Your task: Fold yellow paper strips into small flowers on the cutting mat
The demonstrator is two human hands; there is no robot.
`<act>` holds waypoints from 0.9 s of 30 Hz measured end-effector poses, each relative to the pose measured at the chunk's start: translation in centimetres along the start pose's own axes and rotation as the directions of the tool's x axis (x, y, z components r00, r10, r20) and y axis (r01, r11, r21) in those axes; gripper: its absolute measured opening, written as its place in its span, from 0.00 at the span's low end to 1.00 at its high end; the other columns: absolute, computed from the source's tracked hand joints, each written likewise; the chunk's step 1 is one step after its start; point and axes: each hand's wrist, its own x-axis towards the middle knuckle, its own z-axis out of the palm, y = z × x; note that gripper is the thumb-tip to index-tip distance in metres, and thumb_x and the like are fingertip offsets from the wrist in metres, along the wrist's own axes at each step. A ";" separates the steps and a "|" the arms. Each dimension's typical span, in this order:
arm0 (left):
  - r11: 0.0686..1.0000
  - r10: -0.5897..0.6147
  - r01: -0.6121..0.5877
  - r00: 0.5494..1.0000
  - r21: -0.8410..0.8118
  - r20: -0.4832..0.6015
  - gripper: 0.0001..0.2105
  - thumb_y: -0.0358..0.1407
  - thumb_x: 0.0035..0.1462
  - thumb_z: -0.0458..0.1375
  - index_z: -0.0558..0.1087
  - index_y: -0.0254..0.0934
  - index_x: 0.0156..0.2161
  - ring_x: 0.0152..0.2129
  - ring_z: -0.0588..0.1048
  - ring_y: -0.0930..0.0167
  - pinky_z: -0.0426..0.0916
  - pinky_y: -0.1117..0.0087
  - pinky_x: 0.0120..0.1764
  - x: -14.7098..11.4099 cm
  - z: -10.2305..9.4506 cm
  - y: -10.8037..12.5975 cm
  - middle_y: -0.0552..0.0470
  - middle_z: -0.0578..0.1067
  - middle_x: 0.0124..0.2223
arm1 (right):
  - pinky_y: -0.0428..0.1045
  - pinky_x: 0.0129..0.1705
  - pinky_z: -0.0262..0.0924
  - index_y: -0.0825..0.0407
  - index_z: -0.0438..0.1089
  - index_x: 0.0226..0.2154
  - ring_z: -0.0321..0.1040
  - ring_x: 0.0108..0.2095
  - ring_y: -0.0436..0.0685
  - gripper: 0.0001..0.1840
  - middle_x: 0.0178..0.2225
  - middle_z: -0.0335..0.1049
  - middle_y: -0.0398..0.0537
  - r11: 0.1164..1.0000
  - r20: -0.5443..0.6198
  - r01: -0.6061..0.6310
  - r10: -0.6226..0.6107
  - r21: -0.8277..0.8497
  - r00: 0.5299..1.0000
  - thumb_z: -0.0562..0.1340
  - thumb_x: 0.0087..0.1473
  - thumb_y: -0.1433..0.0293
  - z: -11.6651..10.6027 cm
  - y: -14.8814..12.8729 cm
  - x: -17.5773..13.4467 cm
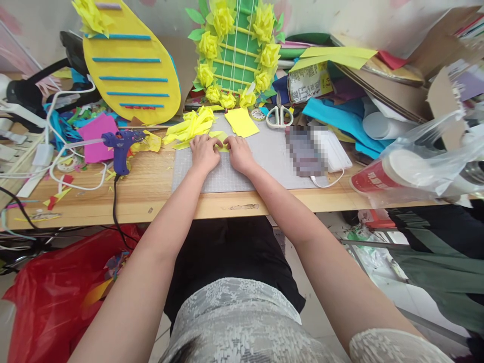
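As the left hand (pixel 206 152) holds yellow paper (pixel 218 135) with curled fingers, the right hand (pixel 241 154) pinches the paper's edge.

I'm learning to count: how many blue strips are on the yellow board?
5, down the yellow board: top strip, second strip, third strip, fourth strip, bottom strip. More may hide above the picture.

Left arm (pixel 162 234): one, bare, slanting from lower left of the frame to upper centre. Left wrist (pixel 200 169): level with the right. Left hand (pixel 205 151): back uppermost, fingers bent, thumb side inward. Right arm (pixel 302 229): one, forearm bare, slanting from lower right to upper centre. Right hand (pixel 239 153): back uppermost, fingers curled inward. Hands as pair: just beside each other, above mid-frame; closure of fingertips unclear.
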 end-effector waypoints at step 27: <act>0.993 0.072 -0.071 0.997 -0.098 0.007 0.21 0.26 0.49 0.53 0.73 0.43 0.49 0.50 0.68 0.60 0.58 0.57 0.54 -0.5 -0.8 -1.1 0.49 0.77 0.47 | 0.53 0.51 0.56 0.54 0.62 0.46 0.62 0.45 0.59 0.20 0.42 0.70 0.52 0.991 0.021 0.083 -0.086 0.109 0.996 0.55 0.47 0.78 -2.2 -0.1 -1.0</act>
